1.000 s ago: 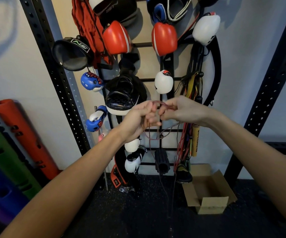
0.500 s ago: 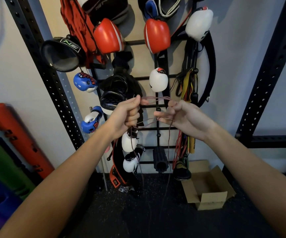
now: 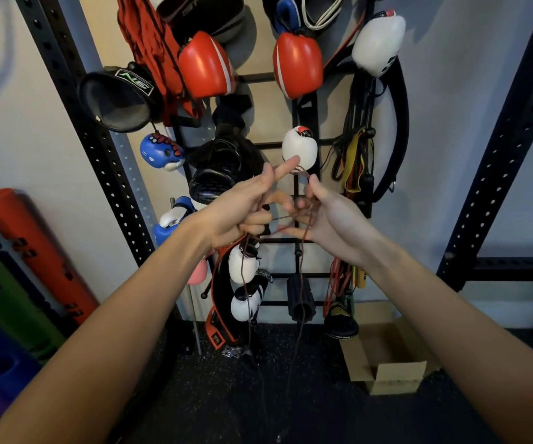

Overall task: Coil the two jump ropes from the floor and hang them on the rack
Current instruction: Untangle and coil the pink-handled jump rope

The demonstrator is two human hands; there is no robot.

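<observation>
A thin dark red jump rope (image 3: 302, 267) runs between my two hands in front of the black wall rack (image 3: 297, 145). My left hand (image 3: 242, 213) grips a bunch of the rope in its lower curled fingers, with the index finger pointing up and right. My right hand (image 3: 322, 216) is close beside it, palm up, its fingers hooked through loops of the same rope. Two strands hang from my hands down toward the dark floor (image 3: 258, 395). A second jump rope cannot be picked out.
The rack carries red (image 3: 206, 64), white (image 3: 300, 149) and blue (image 3: 161, 152) boxing gloves, a black pad, belts and bands. Black perforated uprights (image 3: 98, 149) flank it. Coloured foam rollers (image 3: 34, 251) lean at left; an open cardboard box (image 3: 390, 360) sits on the floor at right.
My hands have come close together again, and my left index finger has straightened upward. The rope loops have shifted onto my right fingers.
</observation>
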